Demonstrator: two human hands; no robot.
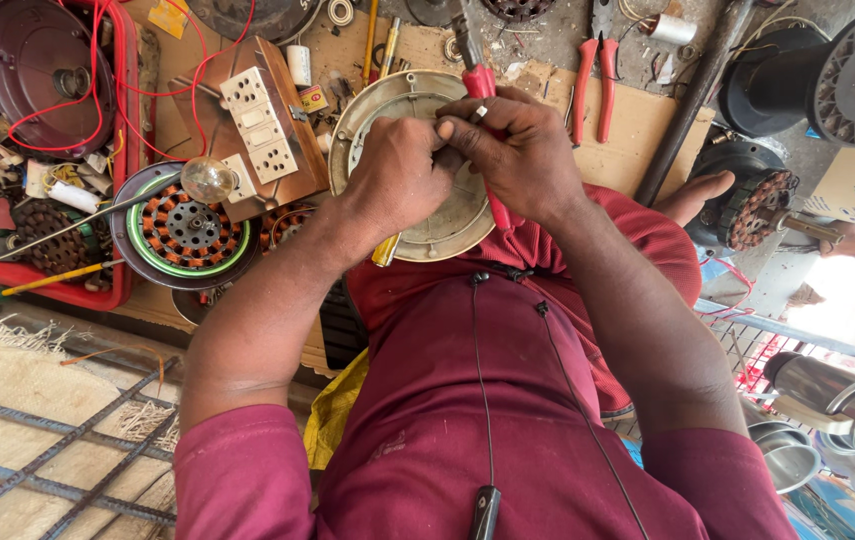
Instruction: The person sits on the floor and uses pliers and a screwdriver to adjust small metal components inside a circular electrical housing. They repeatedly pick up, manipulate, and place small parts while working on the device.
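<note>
A round cream metal fan cover rests on my lap, tilted toward me. My left hand is closed over its middle. The end of a yellow-handled screwdriver sticks out below that palm. My right hand presses against the left hand's fingers and grips a red-handled tool. The tool's metal end points away from me and its red handle runs down under the palm. What the tool tips touch is hidden by my fingers.
Left of the cover lie a wooden switchboard with white sockets, a glass bulb and a copper-wound fan stator. A red tray holds parts. Red pliers lie beyond. Another person's hand holds a motor. Steel cups stand at the right.
</note>
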